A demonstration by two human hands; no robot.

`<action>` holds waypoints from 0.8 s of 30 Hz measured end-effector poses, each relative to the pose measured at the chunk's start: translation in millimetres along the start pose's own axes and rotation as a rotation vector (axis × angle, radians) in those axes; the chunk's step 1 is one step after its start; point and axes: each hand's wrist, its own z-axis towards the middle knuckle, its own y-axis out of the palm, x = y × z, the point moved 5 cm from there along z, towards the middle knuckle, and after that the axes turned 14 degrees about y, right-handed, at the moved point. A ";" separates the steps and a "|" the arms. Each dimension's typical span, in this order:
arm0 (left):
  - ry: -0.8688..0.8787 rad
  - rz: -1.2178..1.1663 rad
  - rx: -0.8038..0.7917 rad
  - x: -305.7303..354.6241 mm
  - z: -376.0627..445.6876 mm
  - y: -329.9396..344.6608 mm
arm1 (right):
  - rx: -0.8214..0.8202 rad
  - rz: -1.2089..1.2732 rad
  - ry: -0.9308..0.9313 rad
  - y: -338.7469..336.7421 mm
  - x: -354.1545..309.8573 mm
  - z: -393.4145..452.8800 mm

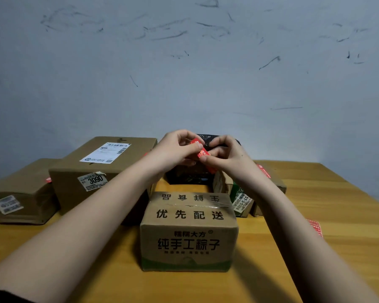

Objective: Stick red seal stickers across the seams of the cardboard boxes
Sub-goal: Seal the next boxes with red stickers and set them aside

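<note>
Both hands, the left hand (177, 147) and the right hand (224, 154), pinch a red seal sticker (201, 150) between their fingertips, apparently peeling it ready; the unsealed printed cardboard box (189, 232) waits directly below them on the table (328, 248).

A wooden table (328, 217) with a warm yellow-brown top fills the lower part of the view, its planks running left to right with faint seams between them. Its far edge meets a pale grey-blue wall (184, 73), which takes up the whole upper half. The wall is scuffed with dark streaks and scribble-like marks (thickest along the top, thinning lower down). A black bag (208, 139), glossy and crinkled, sits at the back of the table near the wall; only its top edge and a dark patch lower down show, so its shape is hard to tell.
</note>
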 end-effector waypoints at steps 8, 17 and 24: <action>-0.121 -0.137 0.174 -1.5 38.1 -11.8 | 0.033 -0.040 0.038 -10.6 -24.6 40.4; -0.189 -0.164 0.217 -6.3 85.7 -15.0 | 0.000 -0.059 0.116 -23.4 -36.6 84.1; -0.297 -0.349 0.166 -20.1 107.9 -7.5 | -0.044 0.098 0.102 -35.1 -27.5 111.2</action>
